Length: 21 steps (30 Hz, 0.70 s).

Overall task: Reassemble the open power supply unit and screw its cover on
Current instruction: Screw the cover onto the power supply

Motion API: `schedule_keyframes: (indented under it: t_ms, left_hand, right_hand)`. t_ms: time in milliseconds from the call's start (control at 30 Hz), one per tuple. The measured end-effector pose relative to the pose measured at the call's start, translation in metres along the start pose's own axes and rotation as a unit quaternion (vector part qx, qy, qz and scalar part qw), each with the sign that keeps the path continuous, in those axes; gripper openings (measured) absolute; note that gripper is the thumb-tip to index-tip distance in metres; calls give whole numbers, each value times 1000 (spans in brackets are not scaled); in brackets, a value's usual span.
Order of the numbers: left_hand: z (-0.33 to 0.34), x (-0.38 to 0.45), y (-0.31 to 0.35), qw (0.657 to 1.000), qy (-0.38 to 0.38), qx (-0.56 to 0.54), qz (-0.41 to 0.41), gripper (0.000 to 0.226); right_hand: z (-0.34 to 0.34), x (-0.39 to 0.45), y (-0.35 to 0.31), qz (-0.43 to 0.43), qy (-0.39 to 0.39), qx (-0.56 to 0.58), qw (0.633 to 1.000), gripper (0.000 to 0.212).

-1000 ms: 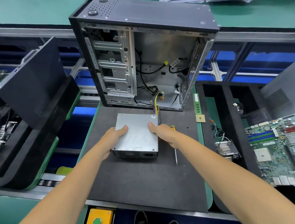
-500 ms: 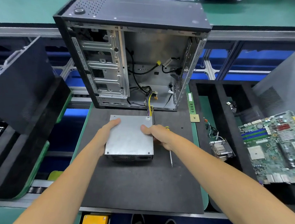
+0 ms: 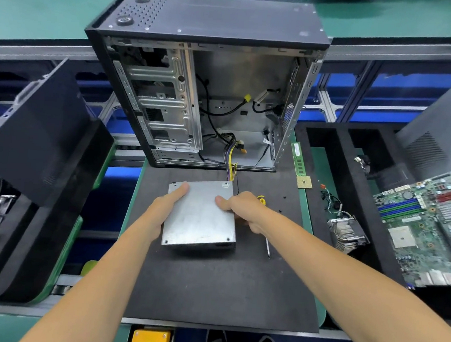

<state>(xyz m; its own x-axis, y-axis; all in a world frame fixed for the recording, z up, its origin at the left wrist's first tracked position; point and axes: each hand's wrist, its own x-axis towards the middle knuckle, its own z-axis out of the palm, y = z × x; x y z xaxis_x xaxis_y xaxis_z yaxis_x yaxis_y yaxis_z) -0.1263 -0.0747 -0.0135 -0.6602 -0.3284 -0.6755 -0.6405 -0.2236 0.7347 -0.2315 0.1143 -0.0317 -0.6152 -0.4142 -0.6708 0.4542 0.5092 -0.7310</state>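
Both grips, left hand (image 3: pixel 161 211) and right hand (image 3: pixel 245 209), clasp the power supply unit (image 3: pixel 202 215); near edge now lifted off the mat (image 3: pixel 210 285), cover seated, screws pending.

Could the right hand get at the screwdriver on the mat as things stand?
Probably yes. The screwdriver lies on the black mat directly beside and partly under the right hand, with nothing over it, but that hand would first have to let go of the power supply.

bare mat (image 3: pixel 210 285) nearside of power supply (image 3: pixel 201 217), open case (image 3: pixel 204 88) behind, screwdriver (image 3: pixel 267 244) right
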Motion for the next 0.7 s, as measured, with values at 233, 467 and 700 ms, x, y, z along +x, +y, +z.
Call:
schedule_keyframes:
  t_ms: [233,467,700]
  left_hand:
    - [10,-3,1,999,38,-10,-5,60]
    - [16,-1,1,988,128,71,58,53]
    - [17,3,5,967,180,165,71,72]
  right_hand:
    - [-4,-2,-6,-2,-10,-5,1000,62]
    - [-5,-10,-7,-18,-18,-41,999,71]
    - [-5,-33,-2,-59,-1,-224,973,67]
